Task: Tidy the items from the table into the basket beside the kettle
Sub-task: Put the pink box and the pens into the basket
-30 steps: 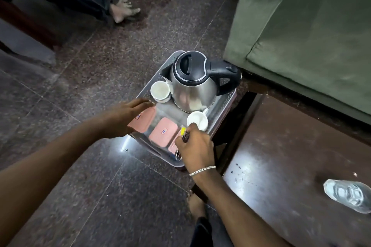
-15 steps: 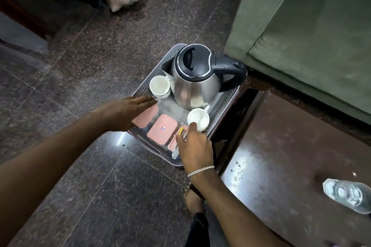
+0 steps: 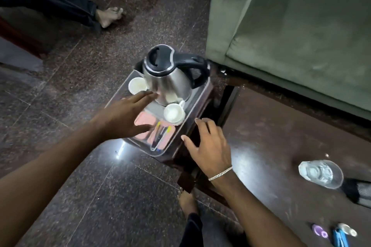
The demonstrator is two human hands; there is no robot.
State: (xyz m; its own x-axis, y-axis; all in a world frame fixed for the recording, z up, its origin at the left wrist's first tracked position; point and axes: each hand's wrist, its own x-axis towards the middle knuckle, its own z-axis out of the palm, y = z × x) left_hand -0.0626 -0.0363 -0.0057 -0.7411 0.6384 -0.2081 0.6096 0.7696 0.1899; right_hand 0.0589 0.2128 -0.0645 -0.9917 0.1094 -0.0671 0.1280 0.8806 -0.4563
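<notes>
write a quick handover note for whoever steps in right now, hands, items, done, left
Left hand: open, empty, spread over the clear plastic basket.
Right hand: open, empty, beside the basket's right edge.
In the basket: steel kettle with black lid, two white cups, pink flat containers, pens.
Left on the dark wooden table: clear glass tumbler on its side, a purple round item, a blue item at the lower right.
Next is probably the tumbler.

kettle point(image 3: 167, 84): shiny brushed metal, glossy black plastic lid
basket point(image 3: 181, 132): translucent plastic
cups point(image 3: 174, 114): glossy white
floor point(image 3: 112, 196): polished speckled stone
sofa point(image 3: 291, 32): matt green cloth
table point(image 3: 271, 166): dark glossy wood
</notes>
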